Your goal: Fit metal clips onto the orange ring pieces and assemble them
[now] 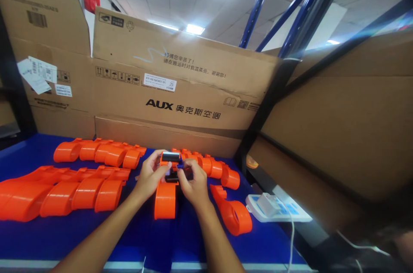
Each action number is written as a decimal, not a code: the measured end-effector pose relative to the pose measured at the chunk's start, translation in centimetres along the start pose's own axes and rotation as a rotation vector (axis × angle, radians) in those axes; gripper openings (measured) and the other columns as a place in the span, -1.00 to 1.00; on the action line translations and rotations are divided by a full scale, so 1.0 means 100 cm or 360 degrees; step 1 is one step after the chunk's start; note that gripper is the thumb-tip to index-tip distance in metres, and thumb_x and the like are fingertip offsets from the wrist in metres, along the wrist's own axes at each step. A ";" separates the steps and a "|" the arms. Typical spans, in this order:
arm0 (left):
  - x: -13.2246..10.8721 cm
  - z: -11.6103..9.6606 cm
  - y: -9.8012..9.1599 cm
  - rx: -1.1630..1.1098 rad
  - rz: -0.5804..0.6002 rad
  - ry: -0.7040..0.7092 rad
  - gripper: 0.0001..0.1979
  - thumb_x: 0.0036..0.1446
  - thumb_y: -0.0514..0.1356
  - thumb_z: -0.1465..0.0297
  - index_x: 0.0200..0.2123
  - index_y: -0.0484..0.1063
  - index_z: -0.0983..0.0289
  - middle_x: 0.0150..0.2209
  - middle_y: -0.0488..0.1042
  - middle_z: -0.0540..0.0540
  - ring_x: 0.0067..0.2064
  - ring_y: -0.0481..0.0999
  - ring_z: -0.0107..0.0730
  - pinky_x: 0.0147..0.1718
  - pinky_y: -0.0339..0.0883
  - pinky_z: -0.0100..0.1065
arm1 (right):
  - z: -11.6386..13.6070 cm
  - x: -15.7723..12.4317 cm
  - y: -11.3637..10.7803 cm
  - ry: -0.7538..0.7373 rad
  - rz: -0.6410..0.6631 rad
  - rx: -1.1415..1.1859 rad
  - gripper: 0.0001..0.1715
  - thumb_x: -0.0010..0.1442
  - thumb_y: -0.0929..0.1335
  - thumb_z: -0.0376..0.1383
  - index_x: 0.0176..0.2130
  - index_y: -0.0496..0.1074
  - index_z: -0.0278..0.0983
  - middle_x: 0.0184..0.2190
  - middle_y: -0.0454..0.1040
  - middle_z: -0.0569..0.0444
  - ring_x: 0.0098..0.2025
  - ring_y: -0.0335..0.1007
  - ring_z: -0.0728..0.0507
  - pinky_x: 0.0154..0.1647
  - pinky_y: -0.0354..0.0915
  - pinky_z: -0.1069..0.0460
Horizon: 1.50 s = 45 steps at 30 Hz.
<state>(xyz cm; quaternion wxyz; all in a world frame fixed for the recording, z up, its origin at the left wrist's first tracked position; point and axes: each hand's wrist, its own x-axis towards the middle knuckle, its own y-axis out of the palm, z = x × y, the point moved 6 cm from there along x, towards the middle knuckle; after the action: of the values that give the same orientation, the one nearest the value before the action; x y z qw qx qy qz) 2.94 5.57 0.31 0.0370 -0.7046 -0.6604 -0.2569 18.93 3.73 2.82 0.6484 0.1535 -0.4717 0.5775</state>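
Observation:
In front of me my left hand point(152, 175) is closed around the top end of an orange tape dispenser point(164, 157). That end carries a black strip with a pale toothed edge. The fingers of my right hand point(195, 181) pinch a small dark blue piece point(180, 164) against the dispenser's right side. Just below my hands are a black part point(171, 175) and a wide orange loop point(165, 202). Whether this loop belongs to the held dispenser, I cannot tell, since my fingers cover the join.
Orange dispensers stand in two rows on the left point(85, 193) and one row behind my right hand point(217, 169). A single dispenser point(237, 217) lies at right, beside a white power strip point(280, 207) with a cable. Cardboard point(193, 88) walls the back of the blue table point(129, 238).

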 end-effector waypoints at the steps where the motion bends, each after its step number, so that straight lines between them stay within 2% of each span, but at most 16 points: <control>1: 0.000 0.000 0.000 0.0003 0.0001 0.0004 -0.56 0.11 0.37 0.26 0.04 0.42 0.24 -0.39 0.49 -0.02 -0.57 0.32 -0.56 -0.59 0.29 -0.50 | 0.000 0.000 0.001 -0.0017 0.0039 0.0004 -0.91 0.26 0.36 -0.34 -0.30 0.33 -0.19 -0.34 0.45 0.07 -0.39 0.36 -0.10 -0.35 0.32 0.01; 4: 0.000 0.001 0.001 0.0010 0.0021 0.0010 -0.56 0.11 0.36 0.27 0.04 0.42 0.23 -0.39 0.49 -0.02 -0.56 0.32 -0.55 -0.59 0.29 -0.50 | 0.002 0.000 0.001 -0.0050 0.0118 0.0019 -0.89 0.23 0.36 -0.35 -0.29 0.30 -0.18 -0.33 0.44 0.07 -0.42 0.30 -0.09 -0.38 0.28 0.01; 15: -0.002 0.000 0.005 0.0036 0.0135 0.0028 -0.58 0.14 0.36 0.25 0.04 0.41 0.22 -0.34 0.50 0.00 -0.58 0.32 -0.57 -0.60 0.29 -0.47 | -0.004 0.000 0.002 0.0112 0.0081 0.0236 -0.84 0.31 0.33 -0.26 -0.29 0.22 -0.18 -0.40 0.34 0.13 -0.47 0.18 -0.06 -0.47 0.12 0.04; 22: -0.001 0.001 0.003 0.0038 0.0129 0.0015 -0.56 0.12 0.36 0.25 0.04 0.42 0.22 -0.33 0.51 0.01 -0.59 0.32 -0.57 -0.60 0.30 -0.45 | -0.003 0.003 0.002 0.0060 0.0115 0.0293 -0.80 0.32 0.34 -0.27 -0.33 0.21 -0.18 -0.40 0.31 0.13 -0.41 0.22 -0.08 -0.39 0.17 0.02; 30: -0.001 0.005 0.004 -0.0051 0.0116 -0.0038 -0.55 0.09 0.39 0.27 0.04 0.44 0.22 -0.40 0.50 -0.01 -0.61 0.32 -0.54 -0.60 0.28 -0.45 | 0.003 0.003 0.002 0.0006 0.0168 0.0162 -0.76 0.31 0.35 -0.26 -0.36 0.21 -0.18 -0.39 0.29 0.11 -0.42 0.18 -0.10 -0.39 0.18 0.00; 34: -0.001 0.008 0.004 -0.0168 0.0097 -0.0104 -0.50 0.06 0.41 0.28 0.07 0.45 0.22 -0.55 0.42 -0.09 -0.64 0.32 -0.49 -0.62 0.25 -0.44 | 0.002 0.002 -0.001 0.0030 0.0146 0.0230 -0.78 0.28 0.38 -0.18 -0.28 0.23 -0.17 -0.30 0.32 0.06 -0.38 0.22 -0.11 -0.38 0.25 -0.01; 38: 0.000 0.008 0.005 -0.0297 0.0097 -0.0229 -0.41 0.07 0.41 0.26 0.16 0.40 0.23 -0.58 0.43 -0.09 -0.65 0.37 -0.47 -0.61 0.23 -0.46 | -0.003 0.003 -0.008 0.0076 -0.0053 0.0480 -0.74 0.34 0.31 -0.05 -0.11 0.26 -0.16 -0.18 0.39 -0.02 -0.19 0.38 -0.18 -0.16 0.38 -0.08; 41: -0.001 0.007 0.011 -0.0392 0.0150 -0.0322 -0.29 0.08 0.42 0.27 0.27 0.28 0.20 -0.47 0.52 -0.03 -0.61 0.48 -0.41 -0.56 0.33 -0.43 | -0.013 0.005 -0.005 0.0291 -0.0065 0.0654 -0.61 0.42 0.19 0.01 0.08 0.26 -0.14 -0.11 0.46 -0.06 -0.08 0.46 -0.22 -0.05 0.42 -0.13; 43: -0.005 0.007 0.018 -0.0466 0.0245 -0.0403 -0.24 0.09 0.42 0.30 0.32 0.21 0.14 -0.27 0.60 0.08 -0.53 0.59 -0.33 -0.50 0.44 -0.37 | -0.016 0.007 0.002 0.0406 0.0093 0.0770 -0.51 0.42 0.19 0.04 0.18 0.25 -0.14 -0.04 0.49 -0.07 -0.04 0.49 -0.23 0.00 0.43 -0.14; 45: -0.011 0.008 0.025 -0.0538 0.0363 -0.0483 -0.24 0.14 0.39 0.31 0.35 0.16 0.07 -0.05 0.58 0.20 -0.42 0.67 -0.24 -0.42 0.52 -0.29 | -0.016 0.007 0.008 0.0450 0.0249 0.0875 -0.45 0.39 0.22 0.08 0.20 0.29 -0.15 0.03 0.49 -0.09 -0.02 0.51 -0.25 0.03 0.44 -0.15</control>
<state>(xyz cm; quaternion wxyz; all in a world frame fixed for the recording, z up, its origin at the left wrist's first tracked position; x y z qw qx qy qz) 5.55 4.56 -0.10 -0.1521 -0.8012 -0.5224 -0.2490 18.82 5.58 2.27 0.5955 0.2045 -0.2134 0.7470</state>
